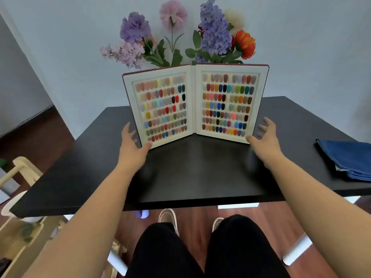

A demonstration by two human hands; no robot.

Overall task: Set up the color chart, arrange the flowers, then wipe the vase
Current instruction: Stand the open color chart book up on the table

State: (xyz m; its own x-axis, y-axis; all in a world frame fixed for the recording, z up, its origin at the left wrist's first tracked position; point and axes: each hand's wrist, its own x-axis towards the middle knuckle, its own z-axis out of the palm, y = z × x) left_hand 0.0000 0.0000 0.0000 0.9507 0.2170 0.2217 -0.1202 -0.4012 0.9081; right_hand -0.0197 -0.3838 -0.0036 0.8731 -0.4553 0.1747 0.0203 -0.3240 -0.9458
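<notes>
- The color chart (195, 103) is a two-panel book of painted nail swatches, standing upright on the black table (80, 173), opened in a V with the spine farthest away and both panels angled toward the camera.
- It's got a dark red cover edge and white inner frames, with rows of little colored tips in each panel.
- Left hand (131, 145) is at the near bottom corner of the left panel, fingers loosely spread, thumb tip right at the corner. Looks like it's touching, but not gripping.
- Right hand (265, 137) is just beside the near bottom corner of the right panel, fingers splayed wide, thumb up against the edge. Not pinching anything.
- The flowers (176, 35) poke up behind the chart: purple and lilac ones on the left, a pink one in the middle, a tall blue-purple spray plus a cream and an orange one on the right.
- Can't see the vase, it's hidden behind the chart.
- A folded blue cloth (347, 159) lies at the right side of the table, well apart from the chart.
</notes>
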